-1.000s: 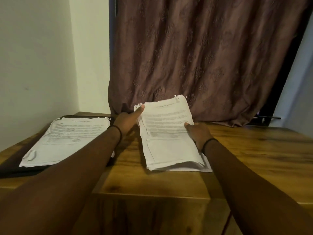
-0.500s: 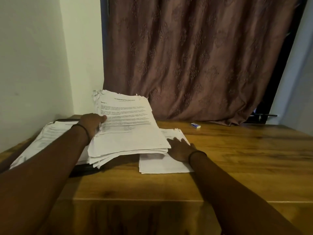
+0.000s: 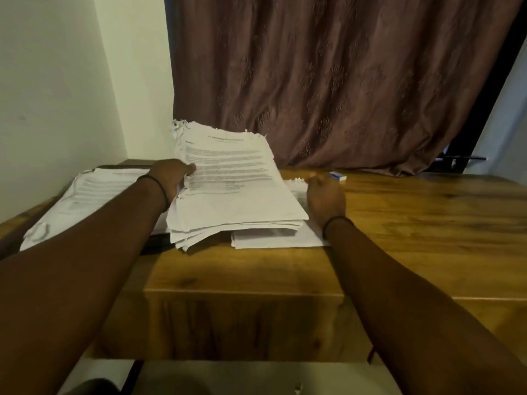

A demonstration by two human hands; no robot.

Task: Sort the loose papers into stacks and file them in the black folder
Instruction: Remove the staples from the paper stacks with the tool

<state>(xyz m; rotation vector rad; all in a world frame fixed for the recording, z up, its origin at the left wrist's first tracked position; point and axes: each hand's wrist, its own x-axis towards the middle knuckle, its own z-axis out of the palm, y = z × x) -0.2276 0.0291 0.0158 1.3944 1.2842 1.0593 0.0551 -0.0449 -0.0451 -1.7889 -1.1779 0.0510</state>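
The front edge of the brown wooden table (image 3: 242,292) lies nearest, with both bare forearms reaching over it, each wearing a thin dark band at the wrist.

Just past the edge, a thin flat stack of white printed papers (image 3: 273,240) lies on the wood. The right hand (image 3: 325,198) is over that stack's right side, back upward and fingers loosely extended away from the person, holding nothing. It is blurred, so whether it presses the sheets or hangs just above them cannot be told.

The left hand (image 3: 171,178) grips the left edge of a thick, ragged sheaf of white printed pages (image 3: 236,192), thumb on top and fingers curled underneath. The sheaf is tilted, its far edge raised. Its near edge overlaps the thin stack and sits between the two hands.

Left of the sheaf, partly hidden by the left forearm, another pile of white printed sheets (image 3: 94,192) rests on the black folder (image 3: 156,243), which lies flat against the table's left end. Only dark strips of it show at the pile's near and far edges.

Further back, beyond the right hand, a small white-and-blue block (image 3: 338,176) lies on the table. A brown patterned curtain (image 3: 342,81) hangs behind, and a pale wall (image 3: 57,81) stands to the left.
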